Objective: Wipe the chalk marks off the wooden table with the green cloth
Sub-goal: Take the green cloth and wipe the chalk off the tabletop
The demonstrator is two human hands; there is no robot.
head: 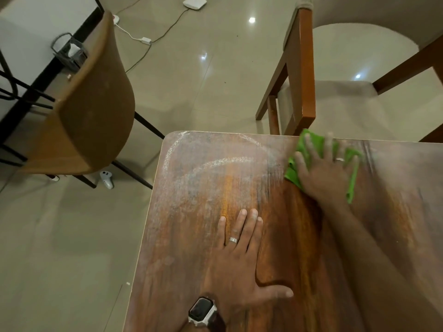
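Glossy tile floor (191, 92) spreads beyond the wooden table (191, 271), chalk marks (215, 162) arc across its far left corner, my left hand (242, 257) lies flat with fingers straight, and my right hand (326, 168) presses spread fingers onto the green cloth (309, 142) at the far edge.

A glossy beige tiled floor (211, 75) reflecting ceiling lights carries a brown chair (88, 104) at left, a wooden-framed chair (299, 68) at right, and white cables (134, 37).
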